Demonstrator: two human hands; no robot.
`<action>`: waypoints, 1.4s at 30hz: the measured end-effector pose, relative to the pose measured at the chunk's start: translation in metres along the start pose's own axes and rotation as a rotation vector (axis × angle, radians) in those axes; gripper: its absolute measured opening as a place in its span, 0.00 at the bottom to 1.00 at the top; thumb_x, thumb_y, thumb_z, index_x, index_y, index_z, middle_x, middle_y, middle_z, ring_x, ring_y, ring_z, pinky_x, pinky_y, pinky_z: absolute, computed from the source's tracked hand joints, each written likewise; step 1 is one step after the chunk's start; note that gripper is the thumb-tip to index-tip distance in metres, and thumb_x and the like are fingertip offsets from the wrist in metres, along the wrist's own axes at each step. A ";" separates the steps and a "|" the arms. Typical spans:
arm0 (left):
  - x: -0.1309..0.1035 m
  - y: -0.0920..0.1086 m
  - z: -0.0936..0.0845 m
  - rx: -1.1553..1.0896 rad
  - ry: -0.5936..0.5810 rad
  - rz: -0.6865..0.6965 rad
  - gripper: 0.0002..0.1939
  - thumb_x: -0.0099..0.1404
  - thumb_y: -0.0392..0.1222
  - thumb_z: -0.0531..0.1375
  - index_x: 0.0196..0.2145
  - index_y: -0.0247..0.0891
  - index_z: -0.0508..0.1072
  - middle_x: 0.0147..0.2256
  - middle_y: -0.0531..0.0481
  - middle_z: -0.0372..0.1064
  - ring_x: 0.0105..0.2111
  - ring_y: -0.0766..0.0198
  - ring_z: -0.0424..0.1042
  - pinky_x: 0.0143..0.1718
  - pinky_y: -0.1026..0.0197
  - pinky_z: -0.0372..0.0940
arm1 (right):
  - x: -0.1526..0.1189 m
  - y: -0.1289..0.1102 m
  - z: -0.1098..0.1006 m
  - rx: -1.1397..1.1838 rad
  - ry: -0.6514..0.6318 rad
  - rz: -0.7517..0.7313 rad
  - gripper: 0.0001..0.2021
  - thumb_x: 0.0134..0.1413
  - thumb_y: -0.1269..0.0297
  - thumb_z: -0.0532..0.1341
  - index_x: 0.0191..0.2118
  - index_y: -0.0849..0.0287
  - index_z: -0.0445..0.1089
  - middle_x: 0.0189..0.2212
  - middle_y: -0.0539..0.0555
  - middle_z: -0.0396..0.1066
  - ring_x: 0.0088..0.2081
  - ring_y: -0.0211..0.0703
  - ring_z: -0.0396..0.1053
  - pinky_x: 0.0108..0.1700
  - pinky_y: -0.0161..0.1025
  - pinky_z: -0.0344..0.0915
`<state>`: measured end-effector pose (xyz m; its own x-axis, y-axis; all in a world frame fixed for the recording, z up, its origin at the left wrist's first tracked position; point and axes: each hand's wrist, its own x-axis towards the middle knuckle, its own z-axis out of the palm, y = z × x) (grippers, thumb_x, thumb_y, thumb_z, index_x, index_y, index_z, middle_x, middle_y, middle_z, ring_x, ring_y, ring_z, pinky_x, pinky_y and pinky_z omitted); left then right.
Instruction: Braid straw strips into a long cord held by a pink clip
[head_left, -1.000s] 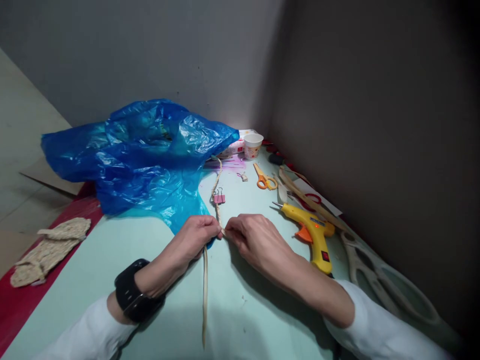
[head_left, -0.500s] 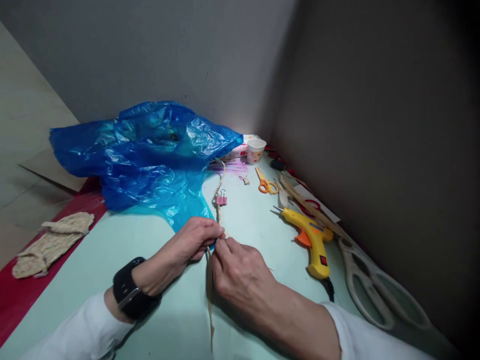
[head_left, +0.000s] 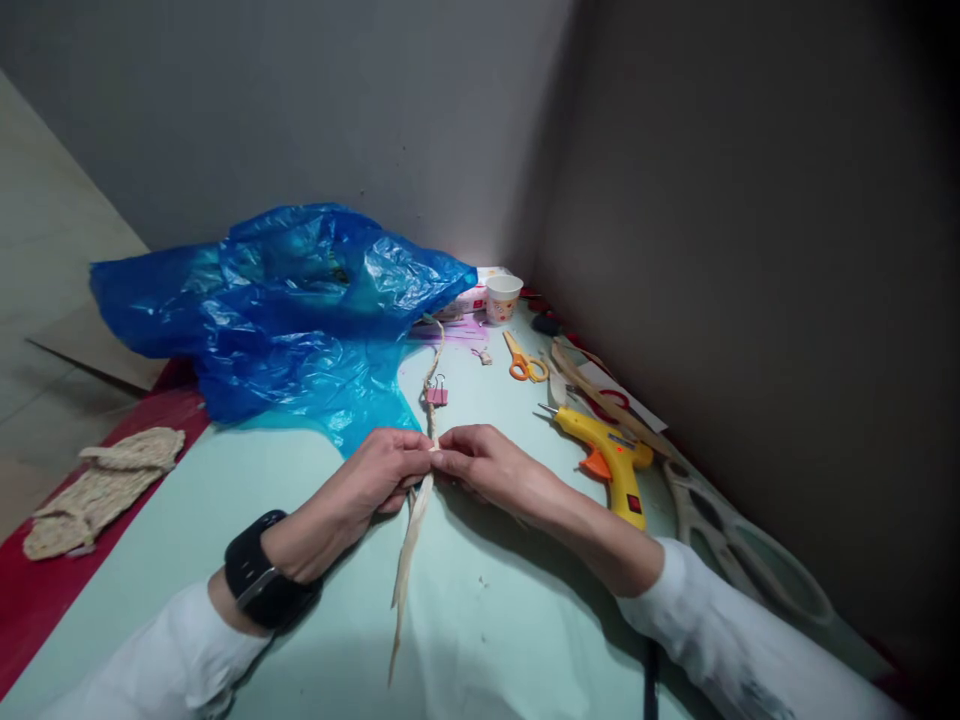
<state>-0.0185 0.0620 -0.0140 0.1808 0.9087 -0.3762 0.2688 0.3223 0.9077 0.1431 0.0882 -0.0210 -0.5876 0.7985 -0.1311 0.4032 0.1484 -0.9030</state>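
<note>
A thin braided cord (head_left: 432, 421) of pale plant fibre runs from the blue bag toward me, with a pink binder clip (head_left: 436, 396) fastened on it. Just below the clip, my left hand (head_left: 382, 468) pinches the cord's near end, a black watch on that wrist. From the other side my right hand (head_left: 480, 458) also pinches it, thumb and fingertips meeting those of the left. Loose flat fibre strands (head_left: 409, 550) hang down from the pinch toward the table's near side. Where exactly the strands cross is hidden by the fingers.
A blue plastic bag (head_left: 300, 310) spreads over the back left. To the right lie a yellow glue gun (head_left: 611, 455), orange-handled scissors (head_left: 525, 362) and large grey scissors (head_left: 720, 540). A paper cup (head_left: 503, 298) stands at the back. A woven sole-shaped piece (head_left: 101, 490) lies left.
My right hand has turned and risen to lie level against the left fingertips. The loose strands, partly covered before, now show more fully. The view has shifted slightly.
</note>
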 end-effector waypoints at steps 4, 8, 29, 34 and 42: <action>-0.001 0.000 0.003 0.106 0.034 0.017 0.08 0.57 0.42 0.55 0.22 0.39 0.63 0.15 0.62 0.48 0.14 0.73 0.42 0.16 0.65 0.40 | 0.002 0.003 0.001 -0.100 0.128 -0.065 0.13 0.56 0.65 0.54 0.21 0.62 0.63 0.18 0.46 0.58 0.24 0.32 0.53 0.26 0.31 0.49; -0.008 0.002 0.006 0.316 0.113 0.118 0.15 0.59 0.43 0.55 0.17 0.38 0.61 0.14 0.57 0.56 0.18 0.69 0.52 0.22 0.63 0.45 | 0.000 0.007 0.002 -0.114 0.194 -0.058 0.13 0.54 0.66 0.54 0.21 0.62 0.65 0.16 0.45 0.56 0.23 0.32 0.52 0.26 0.32 0.47; -0.030 0.005 0.025 0.695 0.359 0.386 0.15 0.68 0.46 0.48 0.31 0.39 0.70 0.32 0.45 0.71 0.32 0.56 0.72 0.36 0.54 0.62 | 0.000 0.010 -0.002 0.419 0.091 0.027 0.09 0.46 0.64 0.61 0.23 0.65 0.72 0.19 0.48 0.65 0.24 0.33 0.56 0.32 0.33 0.54; -0.008 0.001 0.009 -0.026 0.132 0.084 0.12 0.62 0.46 0.56 0.41 0.37 0.66 0.24 0.52 0.68 0.16 0.66 0.65 0.15 0.64 0.60 | 0.001 0.010 -0.005 0.387 0.037 -0.011 0.12 0.48 0.61 0.59 0.22 0.64 0.69 0.20 0.47 0.64 0.25 0.34 0.56 0.33 0.33 0.53; -0.003 0.001 0.009 -0.268 -0.044 0.030 0.09 0.59 0.43 0.61 0.30 0.35 0.67 0.20 0.58 0.59 0.14 0.78 0.49 0.12 0.73 0.46 | -0.001 0.008 -0.003 0.375 -0.014 -0.052 0.14 0.52 0.58 0.58 0.24 0.64 0.66 0.22 0.49 0.64 0.26 0.34 0.56 0.34 0.33 0.54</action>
<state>-0.0104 0.0575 -0.0132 0.2274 0.9086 -0.3505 0.0041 0.3590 0.9333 0.1490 0.0901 -0.0269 -0.6111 0.7870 -0.0848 0.0891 -0.0380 -0.9953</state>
